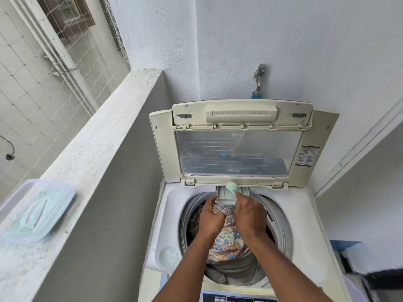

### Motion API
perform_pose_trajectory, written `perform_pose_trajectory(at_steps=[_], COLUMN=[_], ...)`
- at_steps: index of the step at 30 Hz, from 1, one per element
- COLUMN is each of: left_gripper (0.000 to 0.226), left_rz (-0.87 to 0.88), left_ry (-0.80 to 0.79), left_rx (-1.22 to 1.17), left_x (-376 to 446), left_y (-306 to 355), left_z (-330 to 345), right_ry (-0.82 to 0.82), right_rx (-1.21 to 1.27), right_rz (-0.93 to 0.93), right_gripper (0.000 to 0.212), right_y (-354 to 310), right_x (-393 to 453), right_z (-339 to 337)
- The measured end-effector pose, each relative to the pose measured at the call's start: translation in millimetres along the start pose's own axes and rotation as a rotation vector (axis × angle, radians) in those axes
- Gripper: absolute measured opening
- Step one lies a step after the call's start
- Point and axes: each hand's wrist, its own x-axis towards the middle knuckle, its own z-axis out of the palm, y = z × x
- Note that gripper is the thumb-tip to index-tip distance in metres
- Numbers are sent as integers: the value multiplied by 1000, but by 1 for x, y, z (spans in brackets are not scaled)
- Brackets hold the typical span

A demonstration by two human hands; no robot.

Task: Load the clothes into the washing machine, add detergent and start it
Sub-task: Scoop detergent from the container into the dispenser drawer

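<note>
A top-loading washing machine (pixel 303 214) stands in front of me with its lid (pixel 237 149) folded up against the wall. Floral and dark clothes (pixel 226 243) fill the drum. At the drum's far rim a small white detergent drawer (pixel 224 194) is pulled out. My left hand (pixel 211 216) grips the drawer's front edge. My right hand (pixel 248 212) holds a pale green scoop (pixel 231 188), tipped over the drawer. A clear plastic box of pale green detergent powder (pixel 32 212) sits on the ledge at left.
A concrete ledge (pixel 104 131) runs along the machine's left side, with netting and a window beyond it. A tap (pixel 259 81) sticks out of the wall behind the lid. The control panel (pixel 235 298) lies at the front edge. Dark objects sit at the lower right.
</note>
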Motion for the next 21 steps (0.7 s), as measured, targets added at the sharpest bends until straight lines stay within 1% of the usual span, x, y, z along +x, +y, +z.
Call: perform_pose_trajectory(at_steps=[3, 6, 8, 11, 12, 15, 19, 21], left_gripper=[77, 77, 71, 60, 61, 61, 50, 43], left_rz=[3, 12, 28, 45, 54, 90, 111, 132], left_ry=[-1, 4, 12, 33, 39, 94, 208, 278], left_rx=[2, -13, -13, -55, -66, -108, -213, -297], left_x=[-6, -11, -16, -25, -27, -33, -45, -51], left_y=[2, 3, 7, 20, 24, 37, 59, 73], left_z=[-1, -3, -7, -12, -15, -25, -47, -62], right_ry=[20, 48, 77, 45, 29, 1, -48, -107], right_rx=[10, 103, 308, 872, 1016, 1217, 1383, 1457], right_rz=[36, 150, 282, 656, 719, 741, 748, 716], right_gripper=[35, 21, 15, 18, 20, 24, 36, 35], right_y=[1, 4, 3, -9, -13, -25, -54, -75], right_x=[-1, -3, -5, -3, -3, -2, 2, 6], right_z=[1, 0, -4, -19, -24, -41, -68, -78])
